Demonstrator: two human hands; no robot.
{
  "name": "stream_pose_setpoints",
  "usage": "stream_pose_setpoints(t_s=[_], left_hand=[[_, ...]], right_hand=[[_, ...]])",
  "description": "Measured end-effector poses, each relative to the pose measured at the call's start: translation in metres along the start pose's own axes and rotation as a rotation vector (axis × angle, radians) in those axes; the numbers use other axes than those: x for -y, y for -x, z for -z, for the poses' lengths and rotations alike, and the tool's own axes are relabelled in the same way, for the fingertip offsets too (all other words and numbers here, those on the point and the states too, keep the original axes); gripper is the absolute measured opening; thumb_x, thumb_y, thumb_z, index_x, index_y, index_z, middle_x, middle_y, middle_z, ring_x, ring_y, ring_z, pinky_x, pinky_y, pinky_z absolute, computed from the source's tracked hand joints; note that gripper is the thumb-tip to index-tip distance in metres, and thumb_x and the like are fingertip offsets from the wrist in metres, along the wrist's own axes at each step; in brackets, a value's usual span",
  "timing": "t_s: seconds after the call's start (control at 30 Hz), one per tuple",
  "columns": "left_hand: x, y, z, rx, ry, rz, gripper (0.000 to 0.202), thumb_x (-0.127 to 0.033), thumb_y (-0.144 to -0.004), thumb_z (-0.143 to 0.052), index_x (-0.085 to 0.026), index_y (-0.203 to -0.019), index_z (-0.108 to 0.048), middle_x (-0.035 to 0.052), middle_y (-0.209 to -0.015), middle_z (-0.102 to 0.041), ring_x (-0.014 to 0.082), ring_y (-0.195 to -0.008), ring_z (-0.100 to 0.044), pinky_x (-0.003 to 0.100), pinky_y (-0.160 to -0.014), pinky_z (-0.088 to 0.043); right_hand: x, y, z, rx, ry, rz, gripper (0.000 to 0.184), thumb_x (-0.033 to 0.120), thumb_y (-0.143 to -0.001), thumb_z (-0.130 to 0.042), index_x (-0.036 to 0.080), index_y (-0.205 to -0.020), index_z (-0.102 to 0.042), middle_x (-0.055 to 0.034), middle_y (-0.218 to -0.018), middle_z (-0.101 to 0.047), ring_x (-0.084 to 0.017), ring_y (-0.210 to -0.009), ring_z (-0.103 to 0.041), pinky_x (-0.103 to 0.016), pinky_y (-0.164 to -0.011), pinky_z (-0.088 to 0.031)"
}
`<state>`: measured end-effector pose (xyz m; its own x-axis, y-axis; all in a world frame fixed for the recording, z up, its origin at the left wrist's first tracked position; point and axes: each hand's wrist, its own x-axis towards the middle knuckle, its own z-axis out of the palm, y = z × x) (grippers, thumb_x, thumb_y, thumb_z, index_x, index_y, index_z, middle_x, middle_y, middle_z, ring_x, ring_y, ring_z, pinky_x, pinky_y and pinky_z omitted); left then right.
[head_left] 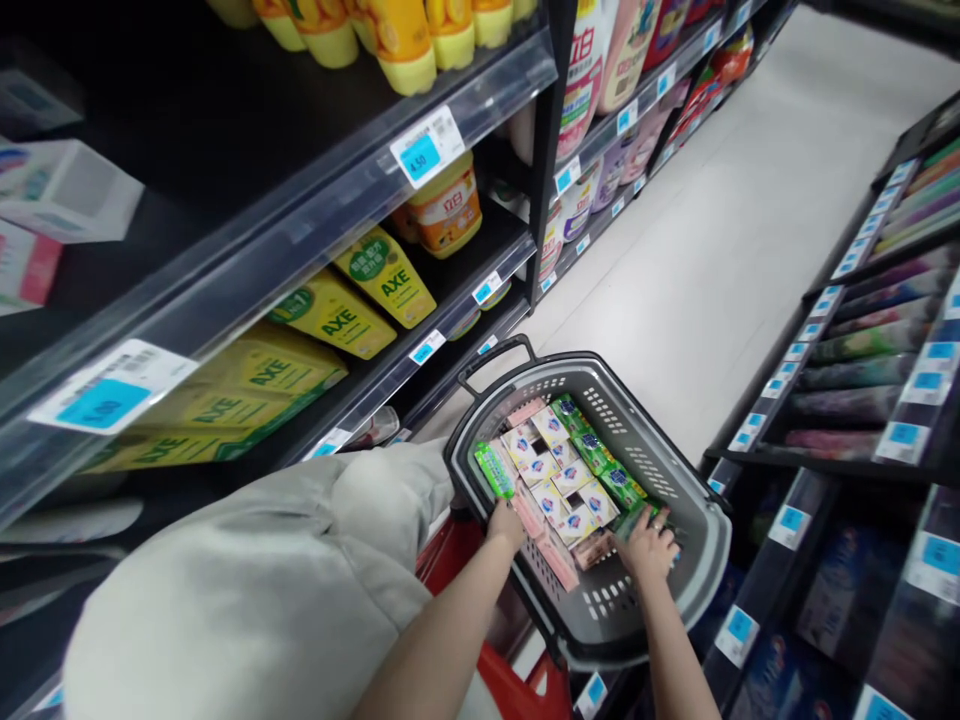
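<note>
A grey shopping basket (679, 470) sits low in the aisle, packed with several small soap boxes: white and blue ones (570, 480), green ones (600, 455) and pink ones (555, 560). My left hand (505, 525) reaches into the basket's near left side, its fingers among the pink and white boxes beside a green packet (493, 468). My right hand (646, 548) rests on the goods at the near right, its fingers closed around a green box (637, 515). Whether the left hand grips anything is hidden.
Shelves on the left carry yellow AXE pouches (337, 315), yellow bottles (446, 210) and blue price tags (420, 155). More shelving with price tags (904, 435) lines the right. A red basket (517, 690) lies under the grey one. My light trouser knee (300, 570) fills the lower left. Pale aisle floor (735, 250) runs ahead.
</note>
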<state>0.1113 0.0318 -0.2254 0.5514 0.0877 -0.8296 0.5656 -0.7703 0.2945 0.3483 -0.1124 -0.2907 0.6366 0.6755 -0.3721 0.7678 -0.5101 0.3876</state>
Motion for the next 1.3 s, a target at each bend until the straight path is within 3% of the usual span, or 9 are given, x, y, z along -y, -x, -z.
stream_pose_setpoints(t_s=[0.13, 0.23, 0.4, 0.6, 0.83, 0.97, 1.13, 1.2, 1.3], left_hand=[[0.016, 0.01, 0.013, -0.058, -0.141, -0.198, 0.055, -0.034, -0.062, -0.083, -0.011, -0.109, -0.068, 0.0163, -0.122, -0.065, 0.0321, -0.122, -0.05, 0.047, -0.11, -0.026], [0.024, 0.014, 0.021, -0.087, -0.215, -0.318, 0.067, -0.042, -0.05, -0.084, -0.008, -0.106, -0.069, 0.0189, -0.115, -0.067, 0.0335, -0.114, -0.054, 0.044, -0.111, -0.022], [0.029, 0.014, 0.023, -0.121, -0.269, -0.365, 0.067, -0.043, -0.05, -0.078, -0.008, -0.106, -0.069, 0.0198, -0.108, -0.069, 0.0334, -0.103, -0.057, 0.048, -0.111, -0.017], [0.03, 0.011, 0.017, -0.125, -0.251, -0.393, 0.065, -0.054, -0.053, -0.076, -0.008, -0.098, -0.071, 0.0192, -0.101, -0.071, 0.0333, -0.102, -0.057, 0.048, -0.107, -0.023], [0.027, 0.007, 0.011, -0.159, -0.235, -0.42, 0.063, -0.055, -0.055, -0.074, -0.009, -0.098, -0.071, 0.018, -0.1, -0.071, 0.0344, -0.103, -0.055, 0.049, -0.106, -0.022], [0.027, 0.004, 0.008, -0.162, -0.225, -0.42, 0.061, -0.055, -0.055, -0.074, -0.011, -0.097, -0.071, 0.0162, -0.101, -0.071, 0.0334, -0.103, -0.054, 0.049, -0.106, -0.022], [0.026, 0.002, 0.004, -0.184, -0.201, -0.406, 0.048, -0.046, -0.059, -0.071, -0.013, -0.095, -0.072, 0.0135, -0.101, -0.072, 0.0322, -0.105, -0.053, 0.048, -0.108, -0.021], [0.026, 0.002, 0.002, -0.202, -0.185, -0.394, 0.043, -0.043, -0.062, -0.069, -0.014, -0.092, -0.072, 0.0133, -0.099, -0.072, 0.0324, -0.106, -0.053, 0.049, -0.11, -0.018], [0.027, 0.0, -0.002, -0.249, -0.126, -0.386, 0.039, -0.043, -0.062, -0.069, -0.015, -0.09, -0.073, 0.0124, -0.096, -0.073, 0.0332, -0.107, -0.054, 0.049, -0.11, -0.018]], right_hand=[[0.007, -0.032, 0.018, 0.017, -0.089, 0.012, 0.048, 0.035, -0.093, -0.043, 0.002, -0.125, -0.055, -0.0253, -0.126, -0.053, -0.032, -0.102, -0.055, -0.038, -0.082, -0.039], [0.007, -0.057, 0.021, 0.163, -0.134, 0.101, 0.038, 0.027, -0.089, -0.052, 0.0, -0.113, -0.061, -0.0231, -0.109, -0.061, -0.032, -0.103, -0.058, -0.036, -0.083, -0.04], [0.005, -0.077, 0.006, 0.219, -0.098, 0.19, 0.048, 0.031, -0.081, -0.066, -0.003, -0.114, -0.06, -0.0246, -0.111, -0.061, -0.034, -0.109, -0.057, -0.038, -0.092, -0.038], [0.007, -0.086, -0.005, 0.307, -0.076, 0.233, 0.049, 0.034, -0.081, -0.066, 0.0, -0.115, -0.06, -0.0247, -0.116, -0.06, -0.034, -0.111, -0.058, -0.038, -0.095, -0.04], [0.019, -0.103, 0.001, 0.548, -0.081, 0.13, 0.078, 0.041, -0.082, -0.064, -0.005, -0.139, -0.036, -0.0277, -0.128, -0.054, -0.033, -0.118, -0.056, -0.036, -0.094, -0.045], [0.027, -0.113, 0.009, 0.593, -0.064, 0.089, 0.073, 0.039, -0.084, -0.061, -0.001, -0.14, -0.037, -0.027, -0.127, -0.055, -0.031, -0.118, -0.056, -0.037, -0.093, -0.046], [0.037, -0.1, 0.046, 0.448, -0.074, 0.102, 0.059, 0.042, -0.088, -0.054, -0.004, -0.124, -0.051, -0.0286, -0.114, -0.061, -0.034, -0.114, -0.058, -0.041, -0.093, -0.044], [0.032, -0.072, 0.065, 0.282, -0.109, 0.059, 0.052, 0.045, -0.094, -0.039, 0.0, -0.111, -0.059, -0.0257, -0.099, -0.065, -0.033, -0.1, -0.063, -0.043, -0.086, -0.046], [0.008, 0.003, 0.076, -0.036, -0.13, -0.158, 0.052, 0.047, -0.095, -0.032, 0.007, -0.104, -0.063, -0.0254, -0.094, -0.064, -0.037, -0.095, -0.062, -0.048, -0.077, -0.046]])
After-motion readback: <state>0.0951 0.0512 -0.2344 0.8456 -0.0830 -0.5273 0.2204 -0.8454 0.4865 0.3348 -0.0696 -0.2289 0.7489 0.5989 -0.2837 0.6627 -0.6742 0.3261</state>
